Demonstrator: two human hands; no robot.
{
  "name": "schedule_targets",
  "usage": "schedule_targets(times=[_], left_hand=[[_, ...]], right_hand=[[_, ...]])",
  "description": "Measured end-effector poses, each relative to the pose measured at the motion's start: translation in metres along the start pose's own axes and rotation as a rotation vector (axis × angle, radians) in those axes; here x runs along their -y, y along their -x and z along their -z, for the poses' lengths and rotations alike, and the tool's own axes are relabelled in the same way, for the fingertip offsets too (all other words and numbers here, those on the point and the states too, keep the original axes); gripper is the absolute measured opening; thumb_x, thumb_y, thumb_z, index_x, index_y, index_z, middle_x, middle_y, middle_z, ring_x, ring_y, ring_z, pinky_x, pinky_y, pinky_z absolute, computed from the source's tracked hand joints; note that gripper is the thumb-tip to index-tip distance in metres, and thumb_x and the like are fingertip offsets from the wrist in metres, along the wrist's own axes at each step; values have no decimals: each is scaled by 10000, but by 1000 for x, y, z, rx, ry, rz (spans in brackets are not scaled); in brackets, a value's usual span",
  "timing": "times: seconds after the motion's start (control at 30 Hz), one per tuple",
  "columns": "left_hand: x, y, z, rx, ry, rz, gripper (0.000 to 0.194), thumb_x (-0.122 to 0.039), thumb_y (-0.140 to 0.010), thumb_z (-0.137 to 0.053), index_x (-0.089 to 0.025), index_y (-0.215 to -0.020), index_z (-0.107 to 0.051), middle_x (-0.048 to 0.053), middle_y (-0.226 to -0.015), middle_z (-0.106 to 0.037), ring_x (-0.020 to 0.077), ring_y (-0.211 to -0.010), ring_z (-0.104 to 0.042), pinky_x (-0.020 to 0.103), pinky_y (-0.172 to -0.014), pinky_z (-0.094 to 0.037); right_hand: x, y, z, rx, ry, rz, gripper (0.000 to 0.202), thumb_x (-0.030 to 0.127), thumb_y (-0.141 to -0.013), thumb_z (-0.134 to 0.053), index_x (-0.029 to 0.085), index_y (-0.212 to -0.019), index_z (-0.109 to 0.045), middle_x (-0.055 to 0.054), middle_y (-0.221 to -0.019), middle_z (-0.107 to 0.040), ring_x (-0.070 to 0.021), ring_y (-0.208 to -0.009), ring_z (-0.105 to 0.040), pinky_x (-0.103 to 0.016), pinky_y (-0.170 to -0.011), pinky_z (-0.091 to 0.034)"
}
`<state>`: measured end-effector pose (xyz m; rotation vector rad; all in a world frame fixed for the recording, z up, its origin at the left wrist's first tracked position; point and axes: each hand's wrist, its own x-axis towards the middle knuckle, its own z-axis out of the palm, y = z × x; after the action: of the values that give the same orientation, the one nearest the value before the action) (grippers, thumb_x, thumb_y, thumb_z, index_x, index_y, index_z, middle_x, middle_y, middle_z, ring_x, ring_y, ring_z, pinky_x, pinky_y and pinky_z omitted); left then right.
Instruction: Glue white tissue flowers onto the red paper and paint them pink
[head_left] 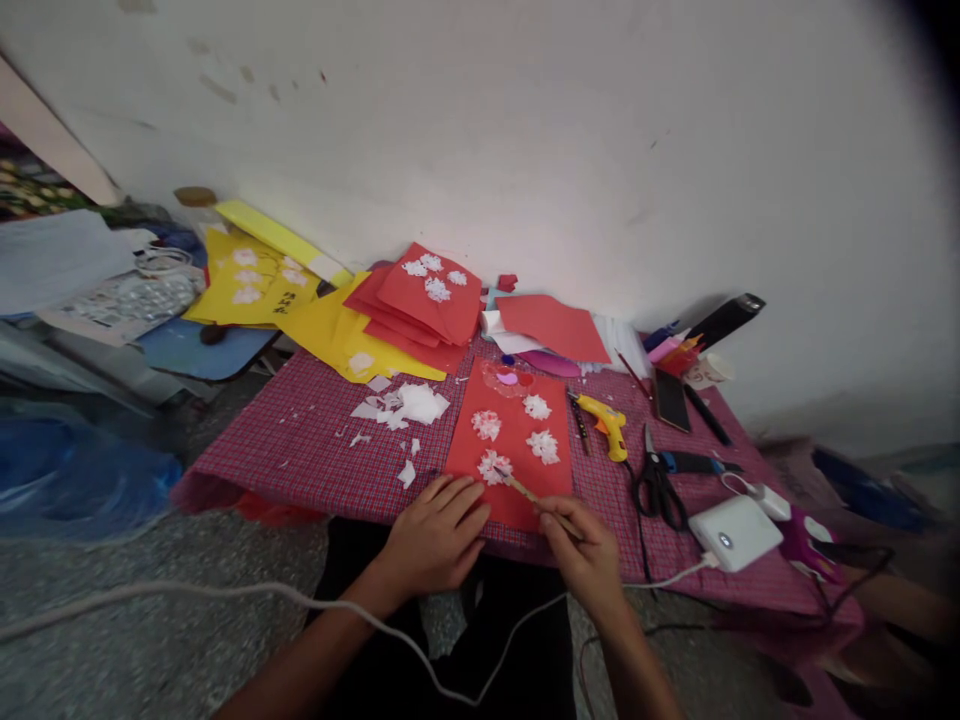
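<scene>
A sheet of red paper lies at the table's front edge, with several ruffled white paper flowers on it. My right hand grips a thin paintbrush with a light wooden handle, its dark tip at the nearest white flower. My left hand rests on the lower left corner of the red sheet, fingers stretched out. On the far end of the sheet sits a clear palette with pink, red and blue spots. Torn white paper scraps lie to the left.
Right of the sheet are a yellow glue gun, black scissors, a phone and a white power bank with cables. Red sheets and yellow paper are stacked at the back left. A white cable crosses my lap.
</scene>
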<state>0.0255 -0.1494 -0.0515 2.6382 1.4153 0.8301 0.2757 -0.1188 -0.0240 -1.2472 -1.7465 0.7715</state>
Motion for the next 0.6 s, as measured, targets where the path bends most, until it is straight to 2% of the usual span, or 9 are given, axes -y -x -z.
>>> schedule_targets(times=[0.4, 0.6], left_hand=[[1, 1, -2, 2, 11, 2, 397, -336, -910, -610, -208, -1286, -619, 91, -1414, -610, 278, -1369, -507, 483, -1202, -350], [1, 1, -3, -5, 2, -3, 395, -340, -918, -599, -198, -1286, -618, 93, -1413, -610, 286, -1366, -510, 485, -1202, -349]], right_hand=[[-8, 9, 6, -57, -15, -50, 113, 289, -919, -661, 247, -951, -761, -35, -874, -748, -210, -780, -700, -311, -722, -554], [-6, 8, 5, -40, -19, -47, 116, 291, -911, -666, 244, -945, -766, -41, -884, -757, -219, -790, -703, -311, -713, -557]])
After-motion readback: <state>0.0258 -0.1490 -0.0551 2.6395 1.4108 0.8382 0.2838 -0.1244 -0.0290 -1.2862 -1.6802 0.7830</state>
